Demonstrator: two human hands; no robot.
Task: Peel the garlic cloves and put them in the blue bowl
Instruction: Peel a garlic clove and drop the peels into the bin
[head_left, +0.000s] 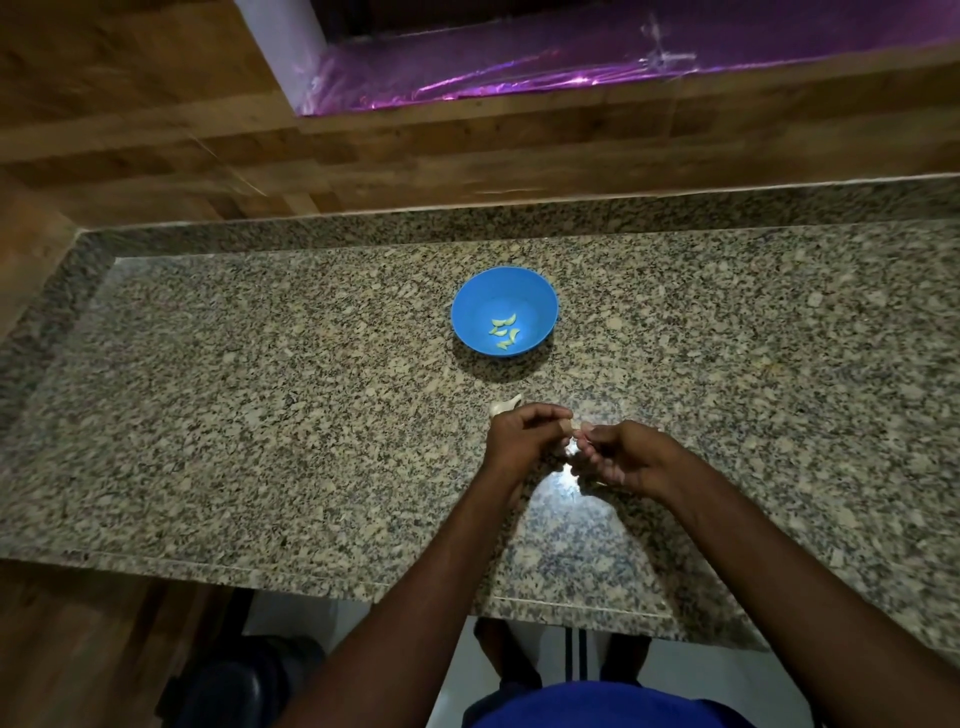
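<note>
A blue bowl (470, 306) stands on the granite counter (260, 415), with several peeled garlic cloves (504, 331) lying in its bottom. In front of the bowl my left hand (522, 439) and my right hand (623, 457) meet just above the counter. Between their fingertips they pinch one small garlic clove (577, 427), mostly hidden by the fingers. Another pale piece of garlic (506, 405) lies on the counter just behind my left hand, partly covered by it.
A wood-look wall (415, 161) rises behind the counter, with a recess lined in purple film (519, 78) above it. The counter's front edge (311, 582) runs close to my body. A dark object (234, 686) sits on the floor at lower left.
</note>
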